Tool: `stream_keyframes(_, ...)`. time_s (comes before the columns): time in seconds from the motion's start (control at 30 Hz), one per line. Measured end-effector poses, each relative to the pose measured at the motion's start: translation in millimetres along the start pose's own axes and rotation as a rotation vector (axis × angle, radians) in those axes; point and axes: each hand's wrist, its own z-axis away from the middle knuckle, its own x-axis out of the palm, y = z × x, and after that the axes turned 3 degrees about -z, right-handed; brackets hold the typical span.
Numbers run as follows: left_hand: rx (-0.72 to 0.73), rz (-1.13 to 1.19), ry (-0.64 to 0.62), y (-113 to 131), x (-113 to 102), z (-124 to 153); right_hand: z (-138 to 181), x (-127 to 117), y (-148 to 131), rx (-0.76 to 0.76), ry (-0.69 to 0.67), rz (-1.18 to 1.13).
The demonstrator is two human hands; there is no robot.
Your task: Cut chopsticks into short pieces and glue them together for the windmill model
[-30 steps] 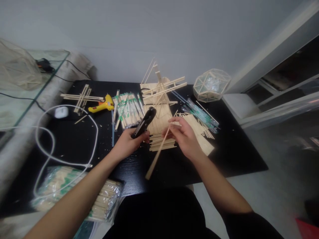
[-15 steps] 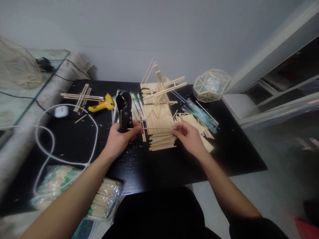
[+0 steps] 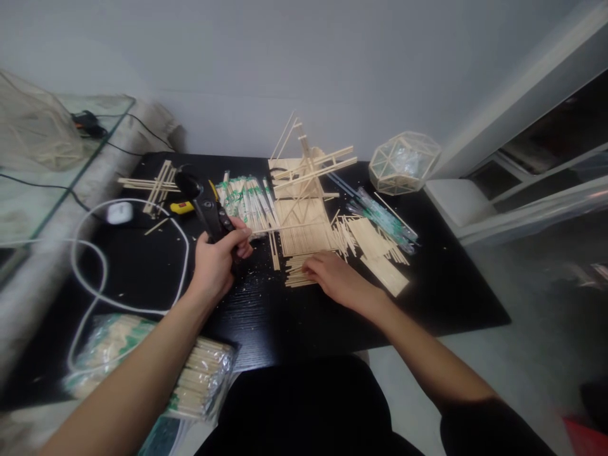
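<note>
My left hand (image 3: pixel 216 256) is closed around a black hand cutter (image 3: pixel 209 209) with a hooked jaw, tilted up and to the left. A thin wooden stick (image 3: pixel 270 230) also sticks out to the right from between its thumb and fingers. Bent and close together, the fingers of my right hand (image 3: pixel 332 275) rest on a short stack of wooden sticks (image 3: pixel 293 272); its fingertips are partly hidden, so what they pinch does not show. Just beyond lies a flat row of sticks (image 3: pixel 304 240) below an upright stick frame (image 3: pixel 308 168).
Packaged sticks (image 3: pixel 242 199) lie behind the cutter, near a partly covered yellow glue gun (image 3: pixel 183 208) and a crossed stick frame (image 3: pixel 159 185). A white cable (image 3: pixel 183 269) loops at left above bagged sticks (image 3: pixel 204 373). A faceted stick model (image 3: pixel 403 163) stands back right.
My right hand has left the held stick and moved down and left onto the short stack. My left hand has shifted left, tilting the cutter further left with the stick still in it.
</note>
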Motion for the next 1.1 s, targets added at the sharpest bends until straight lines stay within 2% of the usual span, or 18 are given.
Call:
stream_keyframes(0.1,0.000,0.012,-0.005,1,2,1,2,0,-1,-0.014,-0.012,0.062)
stream_keyframes(0.23,-0.009,0.070,-0.035,3,1,2,13,-14,0,0.045,0.065,-0.072)
stream_keyframes(0.37,0.007,0.044,-0.119,2,-5,2,26,-32,13,0.169,0.299,-0.235)
stream_keyframes(0.47,0.051,-0.191,-0.242,5,-8,4,34,-40,18,0.268,0.454,-0.457)
stream_keyframes(0.53,0.078,-0.420,-0.348,11,-6,8,39,-42,12,0.275,0.435,-0.615)
stream_keyframes(0.6,0.102,-0.598,-0.468,18,-2,14,42,-43,-1,0.240,0.312,-0.657)
stream_keyframes(0.7,0.120,-0.760,-0.624,27,6,24,43,-40,-23,0.128,0.149,-0.575)
stream_keyframes(0.8,0.181,-0.865,-0.693,33,13,33,42,-32,-34,0.073,0.108,-0.525)
stream_keyframes(0.93,0.259,-0.920,-0.698,41,26,38,38,-20,-31,0.017,0.163,-0.554)
stream_keyframes(1.1,0.350,-0.929,-0.656,43,45,39,35,-6,-26,0.013,0.334,-0.630)
